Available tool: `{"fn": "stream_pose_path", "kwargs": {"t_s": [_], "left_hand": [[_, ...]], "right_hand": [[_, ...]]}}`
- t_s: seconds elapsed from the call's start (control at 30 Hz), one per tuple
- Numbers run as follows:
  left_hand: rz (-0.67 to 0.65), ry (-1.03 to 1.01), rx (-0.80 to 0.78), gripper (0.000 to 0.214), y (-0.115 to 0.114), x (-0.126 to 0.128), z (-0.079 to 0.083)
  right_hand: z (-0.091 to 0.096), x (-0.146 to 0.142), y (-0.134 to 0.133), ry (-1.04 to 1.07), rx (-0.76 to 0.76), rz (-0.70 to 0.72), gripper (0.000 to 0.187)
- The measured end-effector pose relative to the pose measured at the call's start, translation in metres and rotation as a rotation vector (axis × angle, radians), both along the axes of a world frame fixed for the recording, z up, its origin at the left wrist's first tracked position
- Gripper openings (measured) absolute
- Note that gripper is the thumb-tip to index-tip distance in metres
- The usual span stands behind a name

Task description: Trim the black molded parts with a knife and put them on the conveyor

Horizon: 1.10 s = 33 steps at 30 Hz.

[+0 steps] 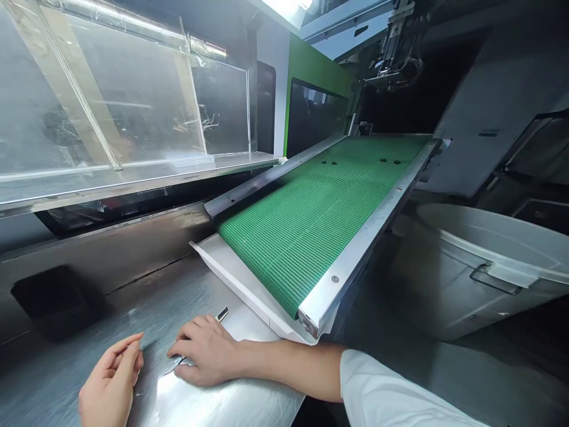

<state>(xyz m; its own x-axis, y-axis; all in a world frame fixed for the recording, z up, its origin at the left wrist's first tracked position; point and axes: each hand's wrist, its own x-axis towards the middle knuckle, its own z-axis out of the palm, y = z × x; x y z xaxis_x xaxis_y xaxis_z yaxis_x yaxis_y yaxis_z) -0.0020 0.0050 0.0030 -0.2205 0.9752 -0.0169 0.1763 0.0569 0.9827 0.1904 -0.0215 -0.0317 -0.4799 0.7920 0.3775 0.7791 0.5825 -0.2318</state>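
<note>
My right hand (pixel 207 351) lies palm down on the steel table (pixel 169 308), fingers closed over a thin metal blade-like tool (pixel 221 314) whose dark tip sticks out behind the hand and whose other end shows under the fingertips. My left hand (pixel 111 385) hovers just left of it, fingers loosely apart and curled, holding nothing. A green conveyor belt (pixel 311 219) slopes down toward the table; several small dark parts (pixel 389 161) sit near its top.
A white chute (pixel 235 279) edges the belt's lower end. A clear plastic guard (pixel 120 101) stands at the back left. A black tray (pixel 56 299) rests at the left. A large grey tub (pixel 480 261) stands to the right.
</note>
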Motion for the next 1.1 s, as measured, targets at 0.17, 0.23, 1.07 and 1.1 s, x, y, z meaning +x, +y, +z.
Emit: {"fn": "stream_pose_path", "kwargs": {"t_s": [0.17, 0.23, 1.07, 1.1], "left_hand": [[-0.003, -0.025, -0.001, 0.073, -0.001, 0.003, 0.003], [0.001, -0.034, 0.002, 0.072, 0.0, 0.004, 0.003], [-0.029, -0.058, 0.031, 0.075, 0.004, 0.0, -0.007], [-0.031, -0.056, 0.03, 0.075, 0.004, 0.0, -0.007]], "right_hand": [[-0.002, 0.0, 0.001, 0.005, 0.012, -0.001, 0.034], [-0.003, -0.001, 0.001, 0.004, 0.012, -0.003, 0.034], [0.003, 0.001, -0.001, 0.015, -0.009, 0.007, 0.031], [0.004, 0.001, -0.001, 0.013, -0.012, 0.008, 0.031]]}}
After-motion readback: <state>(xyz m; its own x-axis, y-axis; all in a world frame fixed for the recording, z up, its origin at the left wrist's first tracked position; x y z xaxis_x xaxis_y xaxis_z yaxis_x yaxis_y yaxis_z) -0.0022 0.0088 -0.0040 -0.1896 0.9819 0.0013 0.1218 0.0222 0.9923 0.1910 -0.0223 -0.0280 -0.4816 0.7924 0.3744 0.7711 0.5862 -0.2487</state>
